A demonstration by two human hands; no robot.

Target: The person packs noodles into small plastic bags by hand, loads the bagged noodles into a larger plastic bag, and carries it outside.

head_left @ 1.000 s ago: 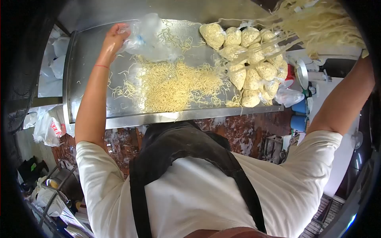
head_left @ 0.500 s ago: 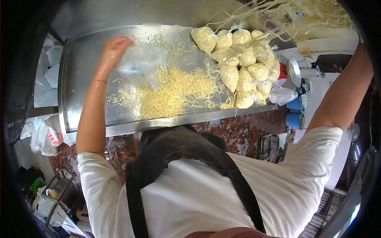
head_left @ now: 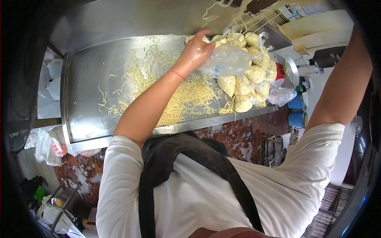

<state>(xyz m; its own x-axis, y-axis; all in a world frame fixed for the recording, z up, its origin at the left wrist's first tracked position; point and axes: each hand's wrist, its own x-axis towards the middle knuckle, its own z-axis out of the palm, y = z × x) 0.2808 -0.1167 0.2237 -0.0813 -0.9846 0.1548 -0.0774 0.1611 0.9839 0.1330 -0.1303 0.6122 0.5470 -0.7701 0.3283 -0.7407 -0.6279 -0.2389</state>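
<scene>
My left hand [head_left: 195,52] pinches a clear plastic bag [head_left: 228,61], which hangs limp in front of the filled bags. Loose yellow noodles [head_left: 180,101] lie heaped and scattered over the steel tray table [head_left: 89,85], partly covered by my left forearm. Bulging bags of noodles [head_left: 255,74] are piled at the table's right end. High at the upper right, a blurred bunch of noodle strands [head_left: 242,16] hangs in the air. My right arm reaches up past the right edge of the view, so that hand is hidden.
A raised metal lip [head_left: 178,127] edges the near side of the table. Beyond the right end are a round metal pan [head_left: 292,70] and a blue bucket [head_left: 295,119]. White plastic bags [head_left: 49,148] sit at the lower left. The red-brown floor [head_left: 242,137] looks wet.
My left hand has swung right with the plastic bag, from over the tray's left half to beside the filled bags. The raised noodle strands have shifted upward and left.
</scene>
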